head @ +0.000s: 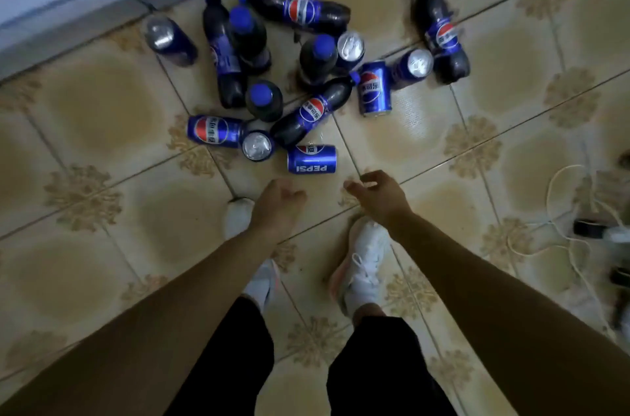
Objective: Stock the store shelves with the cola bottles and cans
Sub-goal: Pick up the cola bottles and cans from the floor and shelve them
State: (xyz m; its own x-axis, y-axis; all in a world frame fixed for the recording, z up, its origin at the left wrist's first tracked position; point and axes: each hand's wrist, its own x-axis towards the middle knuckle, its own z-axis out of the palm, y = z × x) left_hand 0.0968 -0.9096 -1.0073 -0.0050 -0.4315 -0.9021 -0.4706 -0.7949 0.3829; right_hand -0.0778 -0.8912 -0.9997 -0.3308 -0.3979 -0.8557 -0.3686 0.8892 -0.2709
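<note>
Several cola bottles and blue cans lie and stand in a heap on the tiled floor. A lying can (pixel 312 159) marked PEPSI is the nearest one. Behind it a bottle (pixel 313 111) lies slanted, and an upright can (pixel 257 145) shows its silver top. One bottle (pixel 439 32) lies apart at the right. My left hand (pixel 279 202) hangs just below the lying can, fingers loosely curled, holding nothing. My right hand (pixel 376 192) hovers to the right of that can, fingers relaxed and empty. No shelf is in view.
My two white shoes (pixel 364 265) stand on the floor tiles under my arms. A white cable (pixel 559 211) and dark items lie at the right edge. A pale wall base (pixel 85 3) runs along the upper left behind the heap.
</note>
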